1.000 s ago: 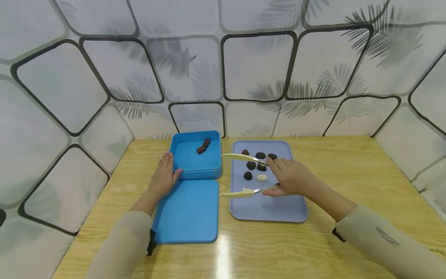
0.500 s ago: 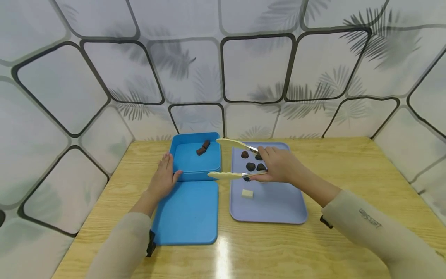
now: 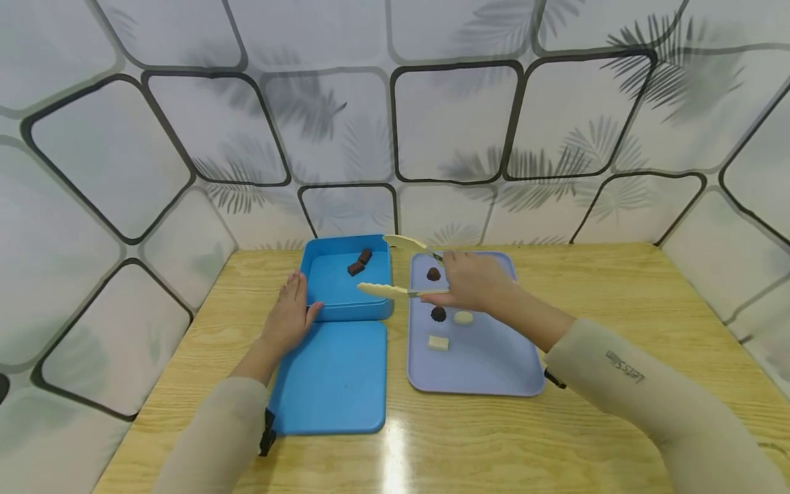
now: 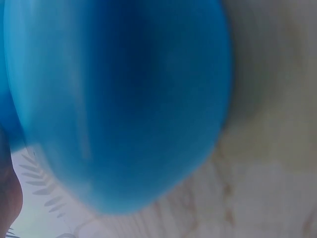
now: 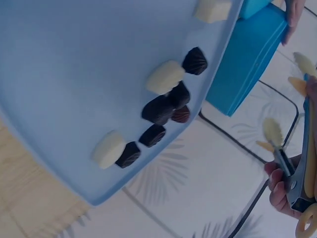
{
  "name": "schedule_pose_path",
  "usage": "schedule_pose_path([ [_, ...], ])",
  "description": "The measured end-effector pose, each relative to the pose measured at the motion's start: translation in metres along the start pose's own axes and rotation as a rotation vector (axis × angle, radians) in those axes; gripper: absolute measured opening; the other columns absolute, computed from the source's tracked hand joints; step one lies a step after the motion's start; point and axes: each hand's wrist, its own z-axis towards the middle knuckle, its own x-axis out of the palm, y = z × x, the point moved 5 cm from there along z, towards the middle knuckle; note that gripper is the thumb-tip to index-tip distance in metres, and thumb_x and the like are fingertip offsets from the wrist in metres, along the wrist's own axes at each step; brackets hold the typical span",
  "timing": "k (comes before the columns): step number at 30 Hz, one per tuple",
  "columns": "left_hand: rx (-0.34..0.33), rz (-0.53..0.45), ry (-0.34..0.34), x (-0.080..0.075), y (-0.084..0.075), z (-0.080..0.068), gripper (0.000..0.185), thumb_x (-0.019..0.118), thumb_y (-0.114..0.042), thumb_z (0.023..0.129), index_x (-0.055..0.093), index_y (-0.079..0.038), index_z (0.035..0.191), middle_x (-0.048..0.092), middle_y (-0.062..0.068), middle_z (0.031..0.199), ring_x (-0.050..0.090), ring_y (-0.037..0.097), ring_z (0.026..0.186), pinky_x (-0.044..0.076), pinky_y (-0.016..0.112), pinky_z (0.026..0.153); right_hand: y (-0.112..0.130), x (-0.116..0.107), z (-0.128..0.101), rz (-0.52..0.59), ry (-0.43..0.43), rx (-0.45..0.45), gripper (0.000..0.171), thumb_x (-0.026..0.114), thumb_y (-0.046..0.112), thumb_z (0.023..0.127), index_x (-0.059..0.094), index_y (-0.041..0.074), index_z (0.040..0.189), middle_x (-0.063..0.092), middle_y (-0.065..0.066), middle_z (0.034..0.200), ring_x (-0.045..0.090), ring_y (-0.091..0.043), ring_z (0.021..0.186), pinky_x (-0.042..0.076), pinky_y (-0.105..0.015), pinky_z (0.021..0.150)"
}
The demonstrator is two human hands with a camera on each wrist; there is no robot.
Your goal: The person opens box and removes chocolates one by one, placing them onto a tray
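My right hand [image 3: 472, 281] grips cream tongs [image 3: 395, 290] over the back left of the lavender tray [image 3: 487, 370]. The tong arms stand apart with nothing between them, their tips reaching over the right edge of the open blue box [image 3: 336, 291]. Two brown pieces [image 3: 359, 261] lie in the box. My left hand [image 3: 290, 312] rests flat against the box's left side. On the tray lie dark chocolates [image 3: 438, 314], a round white one [image 3: 463, 317] and a white square piece [image 3: 438, 342]. The right wrist view shows several chocolates [image 5: 161, 109] and the tongs [image 5: 304, 148].
The blue lid [image 3: 333, 374] lies flat in front of the box on the wooden table [image 3: 617, 295]. Patterned wall panels [image 3: 457, 116] close in the back and both sides. The left wrist view is filled by the blurred blue box [image 4: 119, 99].
My right hand carried the tongs from the tray's middle to the back left, over the box edge. The white square piece stayed on the tray. The left hand has not moved.
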Motion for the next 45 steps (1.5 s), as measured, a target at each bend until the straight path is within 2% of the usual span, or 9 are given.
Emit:
schedule_pose_path([
  [2,0.001,0.001,-0.001,0.0,0.0,0.0,0.069,0.048,-0.026,0.1,0.016,0.019,0.142,0.017,0.035,0.149,0.013,0.045,0.141,0.015,0.052,0.115,0.003,-0.001,0.006,-0.004,0.053,0.041,0.073,0.057,0.073,0.076,0.06,0.0,0.08,0.054,-0.007,0.065,0.048,-0.018,0.051,0.037,-0.027,0.038],
  [3,0.001,0.001,-0.002,0.0,0.0,0.001,0.069,0.048,-0.026,0.099,0.017,0.019,0.141,0.018,0.035,0.149,0.013,0.045,0.141,0.015,0.052,0.115,0.005,-0.001,0.009,-0.013,0.079,0.053,0.072,0.057,0.073,0.076,0.059,0.001,0.078,0.053,-0.007,0.064,0.047,-0.017,0.05,0.038,-0.027,0.038],
  [11,0.002,0.006,0.002,0.001,-0.001,0.0,0.068,0.045,-0.026,0.101,0.016,0.019,0.141,0.016,0.035,0.149,0.011,0.045,0.141,0.013,0.052,0.115,0.018,0.008,0.035,0.007,0.305,0.109,0.075,0.046,0.077,0.08,0.062,0.003,0.081,0.059,-0.008,0.077,0.053,-0.018,0.061,0.042,-0.026,0.041],
  [14,0.004,0.001,0.005,0.001,-0.001,-0.001,0.068,0.044,-0.027,0.101,0.016,0.019,0.142,0.015,0.035,0.15,0.011,0.044,0.142,0.013,0.053,0.115,0.022,0.01,0.044,0.011,0.317,0.095,0.07,0.048,0.075,0.08,0.058,0.007,0.068,0.059,-0.007,0.073,0.05,-0.016,0.058,0.036,-0.024,0.039],
  [19,0.006,0.001,0.003,0.002,-0.001,-0.001,0.068,0.044,-0.027,0.101,0.016,0.019,0.142,0.015,0.034,0.151,0.011,0.044,0.142,0.013,0.053,0.115,0.028,0.016,0.057,-0.001,0.329,0.077,0.068,0.049,0.073,0.081,0.039,0.014,0.048,0.045,-0.001,0.059,0.04,-0.012,0.05,0.023,-0.022,0.037],
  [29,0.004,-0.011,0.026,0.003,0.001,-0.001,0.068,0.044,-0.027,0.101,0.013,0.019,0.142,0.011,0.034,0.151,0.007,0.044,0.142,0.011,0.053,0.115,0.041,0.032,0.08,-0.06,0.429,0.066,0.068,0.044,0.076,0.082,0.034,0.016,0.05,0.031,0.004,0.052,0.033,-0.009,0.047,0.022,-0.021,0.036],
  [36,0.016,-0.006,0.014,-0.001,0.001,-0.001,0.07,0.039,-0.034,0.102,0.016,0.019,0.142,0.013,0.035,0.15,0.01,0.045,0.142,0.014,0.054,0.114,0.047,0.038,0.091,-0.078,0.52,0.07,0.061,0.045,0.071,0.085,0.044,0.018,0.057,0.039,0.005,0.059,0.036,-0.008,0.05,0.027,-0.021,0.04],
  [41,0.025,0.006,0.017,-0.001,0.001,0.0,0.069,0.041,-0.031,0.102,0.016,0.019,0.142,0.014,0.035,0.15,0.011,0.045,0.141,0.014,0.054,0.114,0.055,0.039,0.096,-0.113,0.536,0.059,0.059,0.044,0.07,0.087,0.047,0.017,0.059,0.035,0.005,0.056,0.03,-0.008,0.045,0.024,-0.022,0.039],
  [45,0.023,0.002,0.021,-0.001,0.001,0.0,0.069,0.041,-0.032,0.102,0.016,0.019,0.142,0.014,0.035,0.15,0.011,0.046,0.141,0.014,0.054,0.114,0.059,0.041,0.099,-0.117,0.52,0.057,0.061,0.047,0.066,0.087,0.039,0.017,0.053,0.026,0.005,0.051,0.023,-0.008,0.043,0.021,-0.022,0.039],
])
